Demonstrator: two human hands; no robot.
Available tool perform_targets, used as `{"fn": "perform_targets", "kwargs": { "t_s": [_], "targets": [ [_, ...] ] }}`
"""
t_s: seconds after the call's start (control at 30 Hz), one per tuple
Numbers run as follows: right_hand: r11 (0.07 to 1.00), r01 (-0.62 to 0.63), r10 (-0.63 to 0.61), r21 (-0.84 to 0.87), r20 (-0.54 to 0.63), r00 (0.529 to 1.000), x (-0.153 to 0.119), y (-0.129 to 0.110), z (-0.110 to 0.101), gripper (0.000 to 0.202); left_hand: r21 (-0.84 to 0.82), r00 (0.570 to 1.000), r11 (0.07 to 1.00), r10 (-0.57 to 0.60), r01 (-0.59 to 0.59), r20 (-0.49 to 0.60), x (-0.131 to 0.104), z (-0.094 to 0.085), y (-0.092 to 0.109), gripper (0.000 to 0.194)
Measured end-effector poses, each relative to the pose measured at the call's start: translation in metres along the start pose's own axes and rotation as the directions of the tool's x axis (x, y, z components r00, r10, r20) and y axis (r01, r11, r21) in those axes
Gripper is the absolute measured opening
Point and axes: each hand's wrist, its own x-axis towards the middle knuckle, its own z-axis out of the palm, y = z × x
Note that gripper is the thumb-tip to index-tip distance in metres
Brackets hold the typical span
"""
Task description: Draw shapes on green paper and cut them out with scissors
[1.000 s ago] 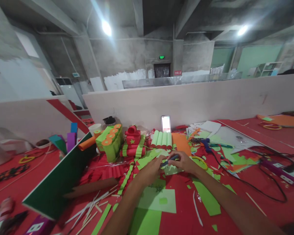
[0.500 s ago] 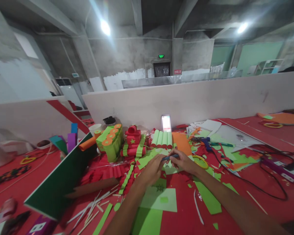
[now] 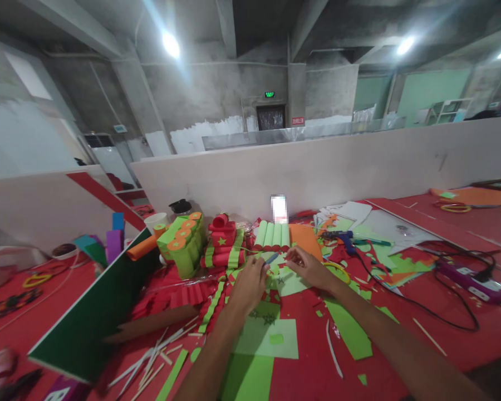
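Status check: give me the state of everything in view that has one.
Left hand: holding the slim blue tool
Right hand: fingers bent, grip unclear
Phone: upright, screen bright
Glue gun: lying down, unheld
Power strip: plug inserted
Pale green rolls: side by side
Exit sign: lit
Ceiling light: on
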Motion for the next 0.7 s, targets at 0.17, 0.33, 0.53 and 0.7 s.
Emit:
{"fn": "perform_targets", "kwargs": {
  "t_s": [0.17, 0.33, 0.53, 0.7],
  "targets": [
    [0.893, 0.116, -0.028, -0.435, 0.204, 0.979, -0.003, 0.004, -0.018, 0.04, 0.218, 0.973, 0.957, -0.213, 0.191, 0.084, 0.001, 0.008, -0.025, 0.021],
    [0.812, 0.181, -0.01, -0.555, 0.296, 0.955, -0.003, 0.006, -0.018, 0.047, 0.31, 0.979, 0.934, -0.2, 0.179, 0.038, 0.003, 0.013, -0.035, 0.028],
    [0.817, 0.22, -0.054, -0.533, 0.309, 0.95, -0.002, 0.01, -0.015, 0.042, 0.041, 0.989, 0.991, 0.122, -0.126, 0.08, 0.003, 0.015, -0.014, 0.028],
    [0.803, 0.352, -0.203, -0.481, 0.334, 0.92, -0.001, 0.011, -0.009, 0.023, -0.132, 0.943, 0.944, 0.317, -0.303, 0.103, -0.001, 0.026, 0.002, 0.028]
  ]
}}
